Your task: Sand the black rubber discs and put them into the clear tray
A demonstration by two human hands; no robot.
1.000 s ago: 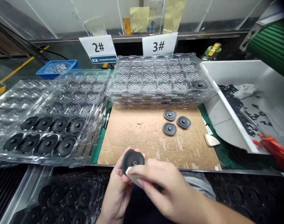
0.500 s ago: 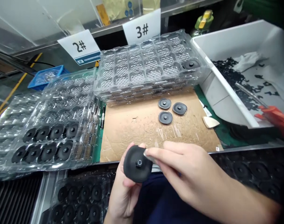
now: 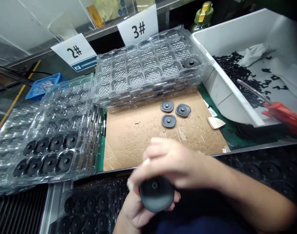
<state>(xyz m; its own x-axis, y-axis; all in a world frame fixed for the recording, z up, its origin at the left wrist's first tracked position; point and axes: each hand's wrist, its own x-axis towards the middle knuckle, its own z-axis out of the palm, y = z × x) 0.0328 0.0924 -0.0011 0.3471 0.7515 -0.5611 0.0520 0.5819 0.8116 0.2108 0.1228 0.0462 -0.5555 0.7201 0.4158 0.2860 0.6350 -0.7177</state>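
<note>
A round black disc with a small raised hub [image 3: 157, 195] is held low at the front, below the edge of the cardboard. My left hand [image 3: 136, 211] grips it from beneath, with fingertips showing at its right rim. Arched over the disc's upper edge, my right hand [image 3: 168, 161] is blurred, its fingers bent and touching the far side; whether it grips the disc is hard to see. On the cardboard sheet [image 3: 129, 136] beyond lie three similar discs [image 3: 168, 121].
Behind the cardboard stands a stack of clear trays [image 3: 136, 81], one disc in its right corner. Another tray stack [image 3: 72, 118] at left holds several discs. A white bin [image 3: 233, 94] at right contains small black parts and a red-handled tool [image 3: 285, 115]. A pale wedge [image 3: 216, 123] lies nearby.
The disc has shifted right and down and its face has tilted. My right hand has moved left from the disc's right rim to over its top.
</note>
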